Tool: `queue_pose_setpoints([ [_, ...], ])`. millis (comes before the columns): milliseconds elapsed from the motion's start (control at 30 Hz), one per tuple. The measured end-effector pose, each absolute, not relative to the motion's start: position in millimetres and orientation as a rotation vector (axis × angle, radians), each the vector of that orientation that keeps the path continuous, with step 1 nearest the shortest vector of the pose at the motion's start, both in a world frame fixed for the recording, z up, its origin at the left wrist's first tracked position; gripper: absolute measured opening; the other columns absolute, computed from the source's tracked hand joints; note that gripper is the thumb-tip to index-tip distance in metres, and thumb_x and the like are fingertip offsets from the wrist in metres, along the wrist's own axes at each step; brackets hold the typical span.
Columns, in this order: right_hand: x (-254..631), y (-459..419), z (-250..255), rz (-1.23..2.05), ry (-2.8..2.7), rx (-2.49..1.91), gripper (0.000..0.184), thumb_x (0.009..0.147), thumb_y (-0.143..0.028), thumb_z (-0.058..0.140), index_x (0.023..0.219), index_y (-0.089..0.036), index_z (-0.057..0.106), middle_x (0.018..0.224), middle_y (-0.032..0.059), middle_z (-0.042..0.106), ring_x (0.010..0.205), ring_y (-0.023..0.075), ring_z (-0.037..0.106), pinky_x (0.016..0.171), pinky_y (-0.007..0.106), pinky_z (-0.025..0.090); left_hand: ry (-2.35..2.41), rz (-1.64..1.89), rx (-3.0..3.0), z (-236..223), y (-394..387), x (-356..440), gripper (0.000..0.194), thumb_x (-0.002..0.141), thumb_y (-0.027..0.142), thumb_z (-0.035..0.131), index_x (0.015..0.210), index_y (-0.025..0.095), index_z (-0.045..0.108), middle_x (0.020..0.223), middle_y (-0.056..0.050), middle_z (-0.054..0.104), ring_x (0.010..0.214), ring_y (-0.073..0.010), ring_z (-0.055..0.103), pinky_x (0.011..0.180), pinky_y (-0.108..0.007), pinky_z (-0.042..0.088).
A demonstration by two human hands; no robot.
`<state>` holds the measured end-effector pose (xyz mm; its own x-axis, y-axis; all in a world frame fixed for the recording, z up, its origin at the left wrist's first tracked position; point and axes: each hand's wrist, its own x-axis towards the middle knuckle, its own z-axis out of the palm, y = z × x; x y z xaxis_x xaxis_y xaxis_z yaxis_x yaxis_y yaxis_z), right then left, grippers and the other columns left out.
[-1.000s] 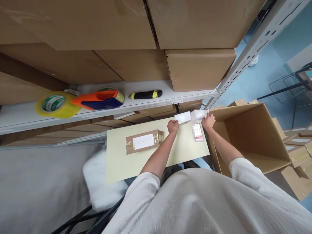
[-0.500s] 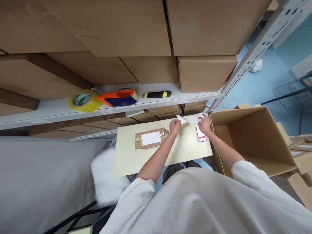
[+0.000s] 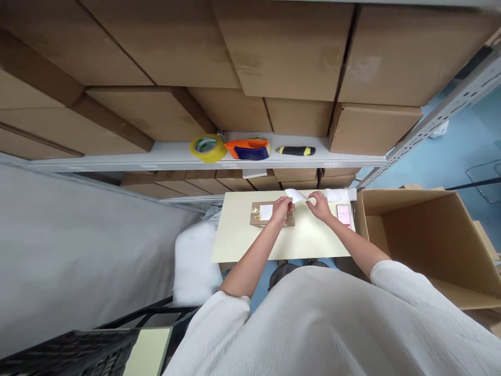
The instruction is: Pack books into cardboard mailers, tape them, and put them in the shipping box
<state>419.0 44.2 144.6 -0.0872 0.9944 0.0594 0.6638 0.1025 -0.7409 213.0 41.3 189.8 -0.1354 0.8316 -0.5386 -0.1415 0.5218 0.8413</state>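
A white label (image 3: 296, 195) is stretched between my two hands above the table (image 3: 235, 243). My left hand (image 3: 279, 210) pinches its left end, over the right part of a small taped carton (image 3: 255, 218). At the label's right edge, my right hand (image 3: 320, 207) has thumb and fingers closed on it. The carton lies flat and carries a white label (image 3: 265, 212) on top, partly hidden by my left hand. A strip of blank labels (image 3: 337, 195) lies along the table's back right, behind a phone (image 3: 343, 215) with its screen lit.
A large open box (image 3: 422, 230) stands at the table's right. On the shelf (image 3: 168, 150) in front lie a yellow tape roll (image 3: 209, 149), an orange tape dispenser (image 3: 250, 149) and a utility knife (image 3: 297, 151). White wrap (image 3: 195, 266) is left of the table.
My right hand has left the label strip and phone and moved left to the loose label. My left hand now overlaps the carton. The camera view has shifted.
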Motion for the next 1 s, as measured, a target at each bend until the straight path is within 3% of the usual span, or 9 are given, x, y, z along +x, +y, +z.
queue_pose_setpoints([
  [67, 403, 45, 154, 0.768, -1.803, -1.554, 0.009, 0.094, -0.03, 0.06, 0.098, -0.026, 0.067, 0.116, 0.0105, 0.07, 0.117, 0.0305, 0.063, 0.106, 0.048, 0.048, 1.508, 0.985, 0.587, 191, 36, 194, 0.02, 0.082, 0.03, 0.072, 0.097, 0.023, 0.062, 0.095, -0.005, 0.073, 0.088, -0.0186, 0.075, 0.077, -0.031, 0.06],
  [233, 361, 36, 178, 0.956, -1.698, -1.429, 0.005, 0.086, -0.031, 0.06, 0.087, -0.027, 0.061, 0.103, 0.0059, 0.071, 0.102, 0.0257, 0.066, 0.097, 0.042, 0.052, 1.61, 1.16, 0.661, 188, 29, 142, 0.05, 0.078, 0.015, 0.065, 0.126, 0.028, 0.055, 0.137, -0.009, 0.069, 0.118, -0.0185, 0.073, 0.091, -0.03, 0.061],
  [333, 338, 28, 187, 1.139, -1.655, -1.444, 0.007, 0.08, -0.034, 0.06, 0.082, -0.028, 0.057, 0.093, 0.0023, 0.069, 0.093, 0.024, 0.064, 0.09, 0.039, 0.053, 1.607, 1.148, 0.745, 185, 24, 115, 0.051, 0.081, 0.013, 0.06, 0.129, 0.028, 0.055, 0.132, -0.009, 0.073, 0.119, -0.0185, 0.072, 0.093, -0.029, 0.06],
  [467, 313, 19, 188, 1.281, -1.574, -1.487, 0.013, 0.074, -0.036, 0.06, 0.079, -0.027, 0.053, 0.075, -0.0027, 0.06, 0.073, 0.0191, 0.055, 0.071, 0.032, 0.048, 1.572, 1.03, 0.786, 182, 16, 89, 0.029, 0.092, 0.027, 0.056, 0.12, 0.026, 0.062, 0.114, -0.006, 0.079, 0.106, -0.0204, 0.074, 0.082, -0.03, 0.06],
  [567, 300, 17, 186, 1.286, -1.486, -1.529, 0.017, 0.072, -0.04, 0.061, 0.081, -0.028, 0.051, 0.071, -0.0043, 0.055, 0.069, 0.0179, 0.052, 0.066, 0.03, 0.043, 1.489, 1.028, 0.748, 180, 10, 75, 0.023, 0.094, 0.034, 0.055, 0.112, 0.025, 0.066, 0.107, -0.006, 0.079, 0.1, -0.021, 0.075, 0.079, -0.03, 0.06],
  [800, 290, 12, 183, 1.234, -1.368, -1.585, 0.023, 0.072, -0.042, 0.063, 0.085, -0.027, 0.051, 0.067, -0.0076, 0.049, 0.063, 0.0149, 0.048, 0.064, 0.029, 0.042, 1.411, 0.959, 0.915, 171, 6, 62, 0.04, 0.074, 0.01, 0.072, 0.111, 0.022, 0.064, 0.115, -0.008, 0.077, 0.102, -0.0195, 0.075, 0.09, -0.032, 0.061],
  [1000, 286, 9, 174, 1.169, -1.346, -1.663, 0.02, 0.073, -0.039, 0.062, 0.088, -0.026, 0.055, 0.068, -0.0075, 0.052, 0.065, 0.0156, 0.05, 0.065, 0.03, 0.046, 1.574, 0.926, 1.056, 162, 4, 61, 0.043, 0.078, 0.009, 0.078, 0.117, 0.023, 0.065, 0.124, -0.007, 0.073, 0.091, -0.0172, 0.072, 0.091, -0.034, 0.059],
])
